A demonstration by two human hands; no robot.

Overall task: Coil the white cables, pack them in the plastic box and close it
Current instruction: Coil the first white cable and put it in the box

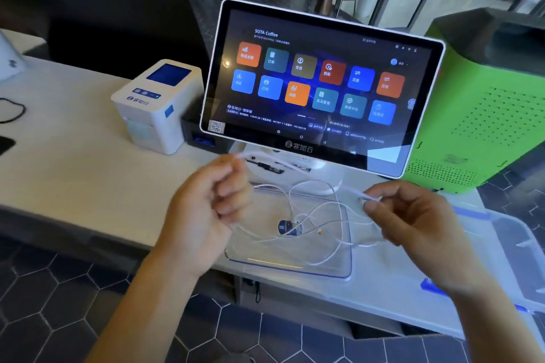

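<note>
ITEM 1: white cable (312, 209). Thin, loose, uncoiled. Loops droop over and into clear tray (348, 244) at counter edge, between the two hands. One end runs up-left into left hand (206, 209); another strand runs right into right hand (413, 224). Held span lies roughly left–right across the view, sagging in the middle. More than one cable may be tangled here; can't tell.

ITEM 2: left hand. Closed in a loose fist, pinching cable end near the fingertips; the end pokes out up-right toward the screen base. Blurred.

ITEM 3: right hand. Thumb and forefinger pinched shut on a cable strand, other fingers curled. Sits a bit lower and further right than the left.

KEY RELATION: slack hangs below and between both hands, about equally near each. Judged: coiling calls for one hand to anchor and the other to wind loops toward it; snag risk from crossed loops in the tray.

ITEM 4: plastic box (513, 244). Clear, blue fittings, far right on counter (73, 174), partly behind right forearm. Nearer right hand. Looks open; lid status unsure. Clear tray may be its lid; can't confirm.

ITEM 5: small blue-and-white round object (290, 227) in tray, under loops. ID unclear.

TEXT/LABELS:
- POS touchscreen (321, 82): "SOTA Coffee" top left; "客如云" on lower bezel; QR code bottom left; tile captions mostly too blurred.
- White receipt printer (156, 106), left of screen: "客如云".
- Green perforated housing (483, 115), right: no legible writing.
</note>
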